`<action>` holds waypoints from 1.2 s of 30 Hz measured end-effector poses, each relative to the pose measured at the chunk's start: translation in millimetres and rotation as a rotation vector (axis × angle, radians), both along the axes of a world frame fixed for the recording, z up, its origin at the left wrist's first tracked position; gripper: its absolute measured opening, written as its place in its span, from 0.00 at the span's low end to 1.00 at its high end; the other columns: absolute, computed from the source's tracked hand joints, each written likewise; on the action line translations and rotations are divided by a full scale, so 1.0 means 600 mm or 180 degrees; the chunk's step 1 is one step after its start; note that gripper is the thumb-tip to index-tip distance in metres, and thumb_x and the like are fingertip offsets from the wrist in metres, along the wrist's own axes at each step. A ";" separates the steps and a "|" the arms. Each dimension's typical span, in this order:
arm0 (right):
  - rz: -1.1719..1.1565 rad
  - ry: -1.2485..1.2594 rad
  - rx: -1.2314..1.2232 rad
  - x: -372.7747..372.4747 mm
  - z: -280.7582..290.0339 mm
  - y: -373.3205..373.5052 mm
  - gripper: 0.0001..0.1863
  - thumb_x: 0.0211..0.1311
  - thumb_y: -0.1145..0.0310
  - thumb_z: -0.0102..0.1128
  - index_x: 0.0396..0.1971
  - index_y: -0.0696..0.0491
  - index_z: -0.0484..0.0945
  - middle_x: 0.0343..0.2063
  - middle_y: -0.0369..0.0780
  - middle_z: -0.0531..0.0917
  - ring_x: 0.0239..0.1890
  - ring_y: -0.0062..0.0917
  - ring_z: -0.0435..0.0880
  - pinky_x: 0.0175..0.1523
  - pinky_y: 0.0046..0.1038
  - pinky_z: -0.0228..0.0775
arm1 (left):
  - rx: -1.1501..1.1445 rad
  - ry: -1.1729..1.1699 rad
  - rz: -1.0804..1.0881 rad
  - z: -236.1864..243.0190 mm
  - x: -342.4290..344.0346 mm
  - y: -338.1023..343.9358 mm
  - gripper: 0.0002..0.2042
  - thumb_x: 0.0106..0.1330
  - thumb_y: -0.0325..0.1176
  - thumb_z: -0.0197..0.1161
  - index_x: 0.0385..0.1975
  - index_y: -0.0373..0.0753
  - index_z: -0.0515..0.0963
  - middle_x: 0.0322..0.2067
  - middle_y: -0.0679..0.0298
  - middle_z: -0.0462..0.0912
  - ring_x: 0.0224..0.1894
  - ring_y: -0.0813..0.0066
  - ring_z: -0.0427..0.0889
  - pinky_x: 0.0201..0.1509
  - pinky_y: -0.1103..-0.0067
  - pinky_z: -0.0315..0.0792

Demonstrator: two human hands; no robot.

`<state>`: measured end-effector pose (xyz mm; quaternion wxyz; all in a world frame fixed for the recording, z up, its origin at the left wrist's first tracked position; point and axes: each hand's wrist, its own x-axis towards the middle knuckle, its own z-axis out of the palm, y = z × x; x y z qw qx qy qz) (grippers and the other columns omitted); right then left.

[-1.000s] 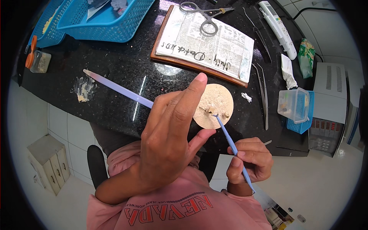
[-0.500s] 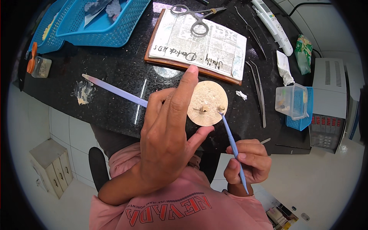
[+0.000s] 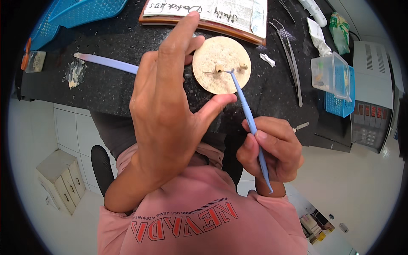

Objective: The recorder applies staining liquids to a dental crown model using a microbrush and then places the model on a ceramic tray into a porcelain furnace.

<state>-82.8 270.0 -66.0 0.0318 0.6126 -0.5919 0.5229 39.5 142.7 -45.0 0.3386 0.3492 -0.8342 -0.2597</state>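
Observation:
My left hand [image 3: 163, 114] grips a round beige disc [image 3: 219, 53] at its edges, index finger extended and thumb at the lower rim. On the disc stand two small tan pieces, one left of centre [image 3: 219, 69] with a thin pin beside it, another at right [image 3: 243, 66]. Pinched in my right hand [image 3: 274, 146] is a slender blue double-ended instrument [image 3: 248, 114]; its upper tip is just right of the left piece, contact unclear. A lavender spatula [image 3: 106, 61] lies left of my left hand, partly hidden by it, near a pale smear [image 3: 74, 74].
A brown-edged board with papers [image 3: 204, 26] is behind the disc. Tweezers [image 3: 291, 63], white packet [image 3: 318, 38] and clear container [image 3: 327, 78] lie right, beside a grey appliance [image 3: 369, 76]. Blue baskets [image 3: 80, 10] and an orange-lidded jar [image 3: 34, 59] occupy the upper left.
The whole view has shifted, so disc, hands and tabletop appear higher. The instrument's tip has moved from the right piece, where it was half a second ago, leftward to beside the left piece.

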 end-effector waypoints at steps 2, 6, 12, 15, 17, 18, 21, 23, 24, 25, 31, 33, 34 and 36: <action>0.0016 0.0060 -0.0027 0.000 -0.002 -0.002 0.15 0.48 0.81 0.72 0.36 0.58 0.77 0.26 0.44 0.84 0.25 0.32 0.86 0.28 0.26 0.79 | -0.0062 -0.0230 -0.0020 0.003 -0.004 0.002 0.47 0.38 0.31 0.83 0.65 0.39 0.68 0.50 0.61 0.84 0.42 0.73 0.82 0.40 0.80 0.73; -0.0054 0.0085 -0.0136 0.001 -0.008 -0.002 0.14 0.49 0.80 0.72 0.34 0.57 0.77 0.25 0.44 0.84 0.24 0.32 0.86 0.27 0.25 0.79 | -0.0163 -0.0145 0.0034 0.000 -0.003 0.006 0.46 0.38 0.31 0.83 0.64 0.39 0.69 0.49 0.61 0.84 0.41 0.72 0.82 0.40 0.79 0.73; -0.0097 0.0137 -0.0131 0.002 -0.008 -0.001 0.12 0.50 0.80 0.70 0.33 0.57 0.76 0.25 0.44 0.84 0.23 0.30 0.85 0.26 0.25 0.79 | -0.0373 0.0053 -0.0030 -0.008 0.001 0.005 0.46 0.38 0.31 0.83 0.64 0.40 0.69 0.48 0.61 0.84 0.41 0.72 0.82 0.40 0.79 0.73; -0.0076 0.0154 -0.0092 0.001 -0.007 -0.001 0.13 0.49 0.80 0.70 0.34 0.57 0.76 0.25 0.44 0.84 0.23 0.30 0.85 0.27 0.25 0.79 | -0.0136 -0.0077 -0.0012 0.000 -0.002 0.007 0.46 0.38 0.31 0.83 0.64 0.40 0.69 0.48 0.61 0.84 0.41 0.72 0.82 0.40 0.79 0.73; -0.0071 0.0148 -0.0119 0.002 -0.005 -0.001 0.13 0.49 0.80 0.70 0.34 0.57 0.76 0.24 0.44 0.84 0.23 0.30 0.86 0.27 0.25 0.79 | -0.0102 -0.0090 0.0005 -0.006 0.000 0.005 0.45 0.39 0.31 0.83 0.64 0.40 0.69 0.48 0.61 0.85 0.41 0.72 0.82 0.40 0.79 0.72; -0.0063 0.0149 -0.0118 0.002 -0.004 0.001 0.13 0.49 0.80 0.70 0.34 0.57 0.76 0.24 0.44 0.84 0.23 0.30 0.86 0.27 0.25 0.79 | -0.0096 0.0177 0.0060 -0.022 0.002 0.004 0.46 0.39 0.31 0.83 0.64 0.40 0.69 0.48 0.61 0.85 0.41 0.72 0.82 0.40 0.79 0.72; 0.0044 0.0204 0.0090 0.002 0.001 0.005 0.10 0.56 0.82 0.64 0.37 0.62 0.74 0.28 0.49 0.84 0.28 0.31 0.87 0.33 0.26 0.80 | -0.0089 0.0428 0.0118 -0.035 0.005 0.004 0.46 0.39 0.31 0.83 0.64 0.40 0.69 0.48 0.61 0.85 0.41 0.72 0.82 0.41 0.79 0.72; 0.0064 0.0243 0.0124 0.001 0.001 0.005 0.10 0.57 0.82 0.64 0.37 0.61 0.74 0.28 0.48 0.84 0.27 0.31 0.87 0.33 0.26 0.80 | -0.0087 0.0414 0.0114 -0.036 0.005 0.003 0.45 0.39 0.31 0.83 0.64 0.40 0.69 0.48 0.62 0.85 0.41 0.72 0.82 0.41 0.78 0.72; 0.0066 0.0244 0.0125 0.001 0.000 0.004 0.10 0.57 0.82 0.64 0.37 0.61 0.74 0.28 0.48 0.84 0.27 0.31 0.87 0.33 0.26 0.80 | -0.0109 0.0420 0.0112 -0.036 0.004 0.003 0.45 0.39 0.31 0.83 0.64 0.40 0.69 0.48 0.62 0.85 0.41 0.72 0.82 0.40 0.78 0.73; 0.0043 0.0245 0.0113 0.001 0.000 0.004 0.10 0.57 0.82 0.64 0.37 0.61 0.74 0.28 0.48 0.84 0.27 0.31 0.87 0.33 0.26 0.80 | -0.0131 0.0427 0.0109 -0.037 0.004 0.003 0.45 0.39 0.32 0.83 0.64 0.40 0.69 0.48 0.62 0.85 0.41 0.72 0.82 0.40 0.78 0.73; 0.0033 0.0225 0.0111 0.002 0.003 0.005 0.10 0.57 0.81 0.64 0.37 0.61 0.74 0.28 0.48 0.84 0.27 0.30 0.87 0.34 0.25 0.80 | -0.0127 0.0396 0.0117 -0.033 0.005 0.004 0.46 0.38 0.32 0.83 0.64 0.40 0.69 0.48 0.61 0.84 0.41 0.71 0.82 0.40 0.78 0.73; 0.0034 0.0241 0.0121 0.002 0.002 0.006 0.10 0.58 0.81 0.65 0.37 0.61 0.74 0.28 0.48 0.84 0.27 0.30 0.87 0.34 0.25 0.80 | -0.0107 0.0399 0.0118 -0.034 0.006 0.004 0.46 0.38 0.32 0.83 0.64 0.40 0.69 0.48 0.61 0.84 0.41 0.71 0.82 0.40 0.78 0.73; 0.0015 0.0212 0.0126 0.002 0.001 0.006 0.10 0.58 0.80 0.65 0.37 0.61 0.74 0.28 0.48 0.84 0.27 0.30 0.86 0.34 0.25 0.80 | -0.0089 0.0400 0.0116 -0.034 0.006 0.004 0.46 0.38 0.32 0.83 0.64 0.40 0.69 0.48 0.61 0.84 0.41 0.71 0.82 0.40 0.78 0.72; -0.0004 0.0184 0.0135 0.003 0.001 0.006 0.10 0.58 0.80 0.65 0.38 0.60 0.74 0.28 0.48 0.84 0.27 0.30 0.86 0.34 0.25 0.79 | -0.0086 0.0401 0.0113 -0.035 0.005 0.005 0.46 0.39 0.32 0.83 0.64 0.40 0.69 0.48 0.61 0.84 0.41 0.71 0.82 0.40 0.78 0.72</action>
